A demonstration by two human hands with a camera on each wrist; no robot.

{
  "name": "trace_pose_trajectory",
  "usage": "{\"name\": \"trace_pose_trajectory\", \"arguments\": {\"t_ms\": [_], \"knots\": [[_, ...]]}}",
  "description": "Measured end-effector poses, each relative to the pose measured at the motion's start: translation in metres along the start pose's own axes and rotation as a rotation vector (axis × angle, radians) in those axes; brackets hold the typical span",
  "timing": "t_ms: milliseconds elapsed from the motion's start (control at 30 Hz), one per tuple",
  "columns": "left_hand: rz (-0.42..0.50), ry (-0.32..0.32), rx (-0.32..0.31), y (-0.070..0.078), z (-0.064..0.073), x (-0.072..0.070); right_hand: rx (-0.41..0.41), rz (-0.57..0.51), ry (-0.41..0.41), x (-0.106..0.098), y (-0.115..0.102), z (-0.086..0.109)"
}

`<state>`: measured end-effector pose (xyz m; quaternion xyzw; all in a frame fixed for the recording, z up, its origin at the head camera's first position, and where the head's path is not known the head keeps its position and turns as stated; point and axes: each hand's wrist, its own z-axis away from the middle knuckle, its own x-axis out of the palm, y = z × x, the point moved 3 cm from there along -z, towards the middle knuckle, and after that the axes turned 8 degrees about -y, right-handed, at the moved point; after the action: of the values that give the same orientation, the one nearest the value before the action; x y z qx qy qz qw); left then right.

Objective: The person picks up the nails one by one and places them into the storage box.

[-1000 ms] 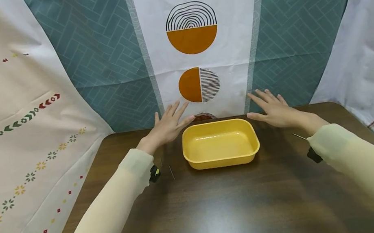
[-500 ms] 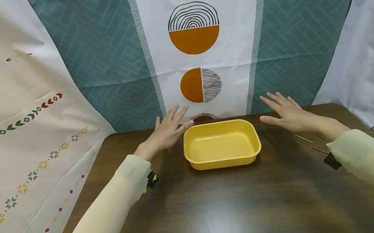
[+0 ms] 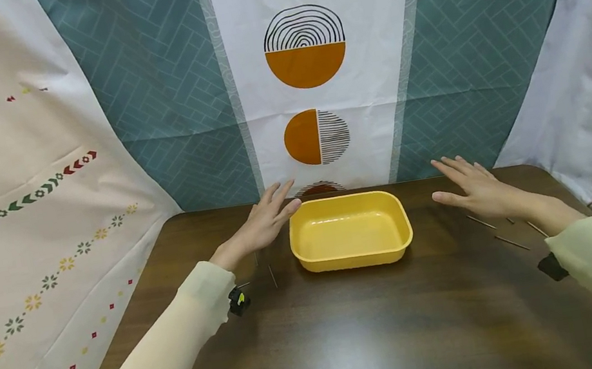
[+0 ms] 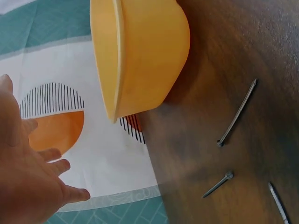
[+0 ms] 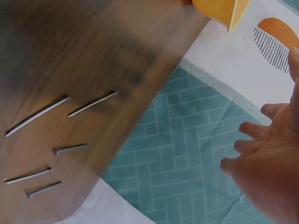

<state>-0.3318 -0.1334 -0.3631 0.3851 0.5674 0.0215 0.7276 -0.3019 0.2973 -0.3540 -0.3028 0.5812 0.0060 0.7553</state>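
Observation:
A yellow rectangular plastic tray (image 3: pixel 355 262) sits near the back of the table, and nothing shows inside it. My left hand (image 3: pixel 257 226) hovers at its left side with fingers spread and nothing held. Below that hand lie loose metal nails, one long nail (image 4: pixel 238 112) and one shorter nail (image 4: pixel 217 185) among them. Off to the tray's right, my right hand (image 3: pixel 482 194) is held in the air, fingers extended and holding nothing. Under it several nails of differing lengths are scattered, including a long nail (image 5: pixel 38 115) and a short nail (image 5: pixel 71 148).
The dark wooden table (image 3: pixel 350 332) stretches toward me. Behind it hangs a teal and white patterned cloth (image 3: pixel 310 94). An embroidered cream cloth (image 3: pixel 35 241) drapes along the left side, and a white cloth (image 3: pixel 580 91) hangs on the right.
My right hand has moved rightward and a little toward me, away from the tray, uncovering more nails. My left hand has drawn slightly back and left. The tray stays put.

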Motion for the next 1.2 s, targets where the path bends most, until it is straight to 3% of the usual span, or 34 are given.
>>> {"name": "trace_pose_trajectory", "arguments": {"t_ms": [267, 633, 867, 1200], "knots": [[0.157, 0.004, 0.005, -0.009, 0.009, 0.011, -0.019, -0.032, 0.015, 0.002, 0.015, 0.011], [0.235, 0.035, 0.017, -0.011, 0.011, 0.027, -0.006, -0.104, 0.017, 0.006, 0.031, 0.023], [0.308, 0.018, -0.014, -0.020, 0.013, 0.045, 0.027, -0.126, -0.017, 0.015, 0.041, 0.027], [0.317, 0.064, -0.039, -0.021, 0.008, 0.054, 0.070, -0.117, -0.014, 0.009, 0.054, 0.027]]}}
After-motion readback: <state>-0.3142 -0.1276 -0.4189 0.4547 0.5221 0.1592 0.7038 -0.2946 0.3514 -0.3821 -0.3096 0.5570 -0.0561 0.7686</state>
